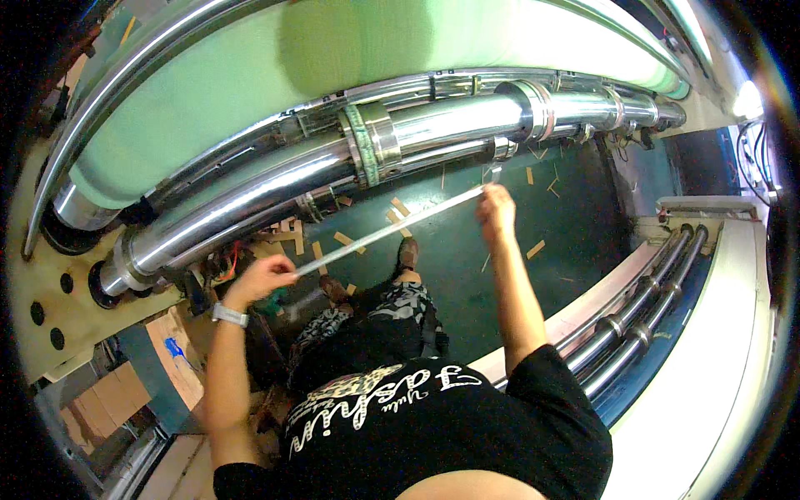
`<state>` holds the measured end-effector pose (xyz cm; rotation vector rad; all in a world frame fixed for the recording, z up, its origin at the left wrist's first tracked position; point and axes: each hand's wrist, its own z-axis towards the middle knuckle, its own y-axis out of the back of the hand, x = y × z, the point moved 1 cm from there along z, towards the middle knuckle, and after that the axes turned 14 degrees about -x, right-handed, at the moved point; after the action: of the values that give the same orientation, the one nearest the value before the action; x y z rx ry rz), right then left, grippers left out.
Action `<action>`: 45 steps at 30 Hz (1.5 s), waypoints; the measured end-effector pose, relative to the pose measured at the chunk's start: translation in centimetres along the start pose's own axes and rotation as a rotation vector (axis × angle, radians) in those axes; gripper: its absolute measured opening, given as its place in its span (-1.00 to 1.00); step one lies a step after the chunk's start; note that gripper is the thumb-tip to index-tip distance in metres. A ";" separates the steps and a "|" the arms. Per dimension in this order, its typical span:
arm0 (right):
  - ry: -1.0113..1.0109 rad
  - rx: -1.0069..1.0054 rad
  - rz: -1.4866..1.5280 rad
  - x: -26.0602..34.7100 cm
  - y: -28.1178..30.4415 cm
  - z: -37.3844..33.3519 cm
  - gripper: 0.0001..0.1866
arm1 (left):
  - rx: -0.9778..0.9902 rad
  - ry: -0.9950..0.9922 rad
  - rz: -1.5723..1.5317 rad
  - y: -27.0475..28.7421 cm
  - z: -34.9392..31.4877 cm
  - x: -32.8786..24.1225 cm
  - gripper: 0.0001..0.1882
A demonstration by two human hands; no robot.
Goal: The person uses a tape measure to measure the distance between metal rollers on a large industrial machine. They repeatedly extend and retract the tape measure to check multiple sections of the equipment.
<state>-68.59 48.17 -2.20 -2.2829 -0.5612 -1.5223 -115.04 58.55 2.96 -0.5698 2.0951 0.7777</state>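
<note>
A narrow, pale, shiny strip of tape (387,231) is pulled taut between my hands, slanting up from left to right above the floor. My left hand (262,281) pinches its lower end with closed fingers; a grey watch sits on that wrist. The upper end is gripped in my right hand (497,212), reached forward just below the long metal roller (450,117). A small shiny bit sticks out above the right fingers, too blurred to identify. Ring-shaped collars (379,146) circle the roller, and neither hand visibly touches it.
Behind the roller, a wide pale green sheet or drum (208,100) spans the machine. Brown strips (535,249) litter the dark green floor around my shoes. More metal rollers (633,321) lie at right beside a white machine panel (708,358). A blue object (174,347) rests on a board at left.
</note>
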 end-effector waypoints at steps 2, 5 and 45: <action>0.116 -0.162 0.008 1.1 2.4 6.8 -0.87 | -0.032 0.030 -0.002 2.2 0.0 0.3 -0.88; 0.170 -0.205 0.125 2.0 2.6 13.4 -0.88 | -0.106 0.051 -0.016 3.1 0.9 -0.3 -0.90; -0.987 0.244 0.519 -18.1 -23.4 -14.8 -0.56 | -0.626 -0.124 0.672 2.3 5.5 0.5 -0.78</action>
<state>-98.27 58.80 -12.12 -2.5680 -0.2959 -0.0296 -113.88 63.95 0.68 -0.1002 1.9081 1.8332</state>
